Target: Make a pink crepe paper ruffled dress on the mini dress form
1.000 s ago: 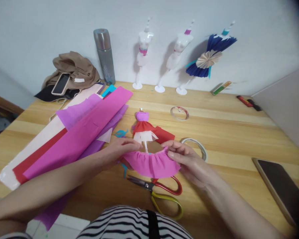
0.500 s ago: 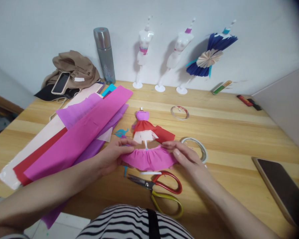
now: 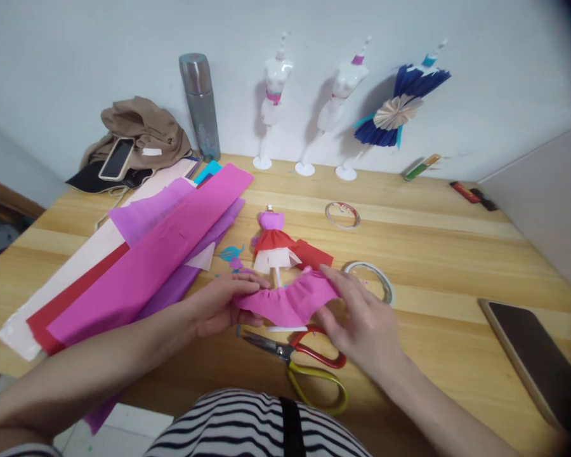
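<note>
Between my hands, above the table, a gathered strip of pink crepe paper (image 3: 288, 306) is stretched out. My left hand (image 3: 226, 304) pinches its left end, while the fingers of my right hand (image 3: 359, 317) close on its right end. Just beyond the strip stands a small dress form (image 3: 272, 222) with a pink paper bodice and a red and white skirt; the strip hides part of its stand. A pair of scissors (image 3: 292, 352) with one red and one yellow handle lies on the near side of the strip.
Folded crepe paper (image 3: 157, 254) covers the left side. A roll of white tape (image 3: 385, 279), a clear tape ring (image 3: 335, 216) and a large phone (image 3: 528, 355) lie to the right. Along the wall stand a flask (image 3: 202, 114), bare dress forms (image 3: 275, 114) and one in blue paper (image 3: 390, 114).
The right end of the pink strip has lifted and bunched up. My right hand has turned, its thumb now lower and under the paper. My left hand keeps its hold.
</note>
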Motion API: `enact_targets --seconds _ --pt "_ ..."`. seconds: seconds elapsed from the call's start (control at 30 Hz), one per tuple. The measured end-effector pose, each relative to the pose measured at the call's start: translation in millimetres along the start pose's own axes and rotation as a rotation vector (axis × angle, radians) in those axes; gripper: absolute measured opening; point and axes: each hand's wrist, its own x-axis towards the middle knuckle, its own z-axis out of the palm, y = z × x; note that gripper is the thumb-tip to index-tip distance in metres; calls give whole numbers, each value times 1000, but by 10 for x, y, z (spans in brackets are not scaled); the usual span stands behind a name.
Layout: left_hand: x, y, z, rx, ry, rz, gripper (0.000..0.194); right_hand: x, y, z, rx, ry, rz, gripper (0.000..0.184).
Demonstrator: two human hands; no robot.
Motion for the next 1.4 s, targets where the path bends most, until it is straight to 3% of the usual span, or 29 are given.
enact_targets --seconds 0.07,0.27,0.4,0.57,0.67,0.73,0.87,0.97,1.03,1.13,1.27,1.4 --pt "1 -16 -18 10 2 5 14 7 16 -2 -33 60 -36 47" --pt "25 -59 -58 36 -40 34 19 73 -18 18 -46 75 -234 47" --pt "40 -52 -46 94 -79 9 26 145 -71 31 -17 48 -334 30" --pt "-37 -8 -72 290 -100 -107 62 198 -53 9 18 44 -304 25" --pt "-112 26 -126 474 -23 -140 79 185 -24 -38 31 58 -279 27" --pt "-142 62 -160 687 64 -7 73 165 -13 -69 37 47 -261 28" --pt "-86 173 -159 1264 275 674 31 137 -18 -83 33 24 -244 28" --pt "77 233 -92 1738 286 1019 28 143 -41 -54 55 28 -197 26" --pt "211 242 -29 1992 249 1120 34 158 -60 -38 77 47 -164 26" --pt "374 230 63 2157 255 1243 45 184 -81 -31 99 71 -138 27" --pt "479 221 117 2215 289 1307 44 203 -88 -10 82 95 -153 25" --pt "536 218 92 2115 322 1350 30 217 -81 54 54 119 -163 18"
